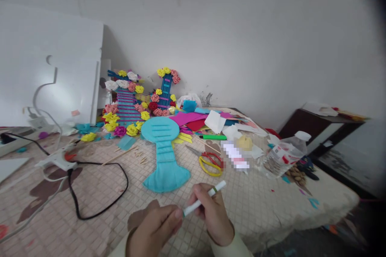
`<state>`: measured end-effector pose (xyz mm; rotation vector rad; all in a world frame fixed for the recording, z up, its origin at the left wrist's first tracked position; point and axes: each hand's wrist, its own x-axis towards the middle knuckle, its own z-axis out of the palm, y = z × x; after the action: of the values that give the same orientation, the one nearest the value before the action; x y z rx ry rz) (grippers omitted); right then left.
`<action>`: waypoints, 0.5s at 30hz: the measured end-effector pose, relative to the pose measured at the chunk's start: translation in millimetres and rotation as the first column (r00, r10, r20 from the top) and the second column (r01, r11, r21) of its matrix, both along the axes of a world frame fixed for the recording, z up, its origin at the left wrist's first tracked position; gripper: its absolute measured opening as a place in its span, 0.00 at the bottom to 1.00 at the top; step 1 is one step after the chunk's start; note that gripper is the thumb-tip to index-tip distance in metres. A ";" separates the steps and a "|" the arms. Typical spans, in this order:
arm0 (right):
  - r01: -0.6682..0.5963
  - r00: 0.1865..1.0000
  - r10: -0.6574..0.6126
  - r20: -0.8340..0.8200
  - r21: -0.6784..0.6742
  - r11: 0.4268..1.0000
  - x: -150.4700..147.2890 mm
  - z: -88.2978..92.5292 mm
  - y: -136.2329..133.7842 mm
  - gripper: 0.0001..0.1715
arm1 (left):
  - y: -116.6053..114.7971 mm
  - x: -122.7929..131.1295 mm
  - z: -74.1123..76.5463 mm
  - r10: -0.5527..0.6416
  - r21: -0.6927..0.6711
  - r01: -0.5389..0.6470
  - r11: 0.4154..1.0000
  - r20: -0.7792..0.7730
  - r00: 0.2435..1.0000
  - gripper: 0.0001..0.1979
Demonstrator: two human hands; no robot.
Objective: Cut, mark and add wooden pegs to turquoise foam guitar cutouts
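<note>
My right hand (212, 213) is closed around a white marker (205, 200) with a green band near its upper end. My left hand (158, 227) is closed at the marker's lower end, where a bit of green shows against the thumb; its fingers hide the rest of that end. Just beyond my hands lies a turquoise padded fabric piece (165, 154), with a rounded top, narrow ridged middle and flared base. To its right are scissors (211, 164) with red and yellow handles.
Two panels with paper flowers (128, 104) stand against the wall. Behind the scissors lie coloured paper sheets (189, 118) and a green marker (214, 137). A clear plastic bottle (285, 154) leans at right. A power strip (57, 160) and looped black cable (126, 184) occupy the left.
</note>
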<state>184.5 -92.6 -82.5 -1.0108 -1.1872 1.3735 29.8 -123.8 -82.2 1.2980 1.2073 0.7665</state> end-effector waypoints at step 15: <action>0.367 0.902 -0.292 -0.318 0.208 0.907 45.6 29.4 39.6 0.21 | 34.8 -39.9 13.2 0.073 -0.139 -0.067 0.988 0.038 0.997 0.25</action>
<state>230.1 -53.0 -53.2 -0.7567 -0.9046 1.0149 -10.1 -89.0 -69.0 1.1264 1.2544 0.7448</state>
